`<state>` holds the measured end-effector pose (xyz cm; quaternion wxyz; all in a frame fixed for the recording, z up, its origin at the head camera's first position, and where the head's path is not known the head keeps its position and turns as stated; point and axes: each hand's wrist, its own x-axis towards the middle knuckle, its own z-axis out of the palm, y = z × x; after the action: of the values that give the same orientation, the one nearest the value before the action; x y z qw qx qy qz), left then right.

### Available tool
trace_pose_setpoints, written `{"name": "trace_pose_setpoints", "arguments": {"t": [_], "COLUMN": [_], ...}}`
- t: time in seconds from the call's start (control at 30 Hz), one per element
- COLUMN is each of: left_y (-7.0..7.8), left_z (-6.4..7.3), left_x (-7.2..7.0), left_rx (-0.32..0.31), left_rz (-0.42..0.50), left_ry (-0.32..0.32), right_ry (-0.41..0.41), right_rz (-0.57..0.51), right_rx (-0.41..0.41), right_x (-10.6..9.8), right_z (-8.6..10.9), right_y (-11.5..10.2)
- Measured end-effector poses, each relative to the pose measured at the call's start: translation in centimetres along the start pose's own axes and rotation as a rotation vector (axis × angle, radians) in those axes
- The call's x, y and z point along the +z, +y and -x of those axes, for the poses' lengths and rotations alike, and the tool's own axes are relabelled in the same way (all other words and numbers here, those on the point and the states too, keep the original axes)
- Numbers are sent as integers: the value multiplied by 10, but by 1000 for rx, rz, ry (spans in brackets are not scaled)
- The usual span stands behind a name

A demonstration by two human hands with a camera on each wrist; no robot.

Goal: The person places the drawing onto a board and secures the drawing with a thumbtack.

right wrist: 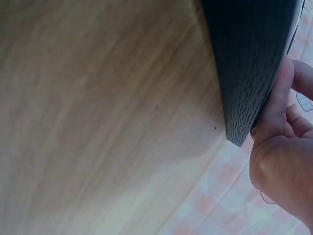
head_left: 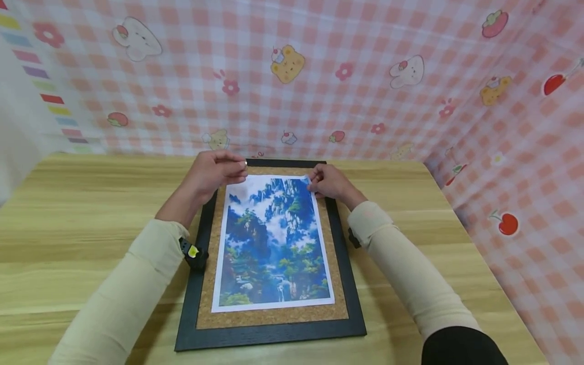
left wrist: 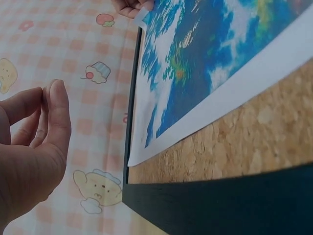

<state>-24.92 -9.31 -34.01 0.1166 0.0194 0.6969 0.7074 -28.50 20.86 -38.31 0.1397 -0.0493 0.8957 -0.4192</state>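
Observation:
A printed landscape picture (head_left: 274, 243) of blue mountains and trees, with a white border, lies on a cork board (head_left: 272, 319) in a black frame (head_left: 274, 334). My left hand (head_left: 214, 172) is raised by its upper left corner, thumb and forefinger pinching a small shiny thing (head_left: 246, 163), like a thumbtack. In the left wrist view the left hand (left wrist: 36, 147) is apart from the paper, and its fingers mostly hide that thing. At the top right, my right hand (head_left: 330, 181) pinches the picture's corner. The right wrist view shows that hand (right wrist: 281, 132) beside the frame's edge; the paper is hidden there.
The board lies on a light wooden table (head_left: 91, 218), its far edge close to a pink checked cloth (head_left: 191, 76) hung behind. Another stretch of this cloth (head_left: 515, 167) borders the table's right side.

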Motion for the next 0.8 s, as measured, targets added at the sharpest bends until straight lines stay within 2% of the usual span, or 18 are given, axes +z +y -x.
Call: {"name": "trace_pose_setpoints", "arguments": {"t": [0.3, 0.63, 0.8], "left_y": [1, 6, 4], "left_z": [-9, -20, -25], "left_x": [8, 16, 22], "left_rx": [-24, -22, -26], "left_rz": [25, -18, 30], "left_ry": [-9, 5, -18], "right_ry": [9, 7, 4], "right_rz": [3, -2, 8], "right_rx": [5, 2, 1], "right_x": [0, -1, -3], "right_z": [1, 1, 3], "right_y": [-1, -2, -1]}}
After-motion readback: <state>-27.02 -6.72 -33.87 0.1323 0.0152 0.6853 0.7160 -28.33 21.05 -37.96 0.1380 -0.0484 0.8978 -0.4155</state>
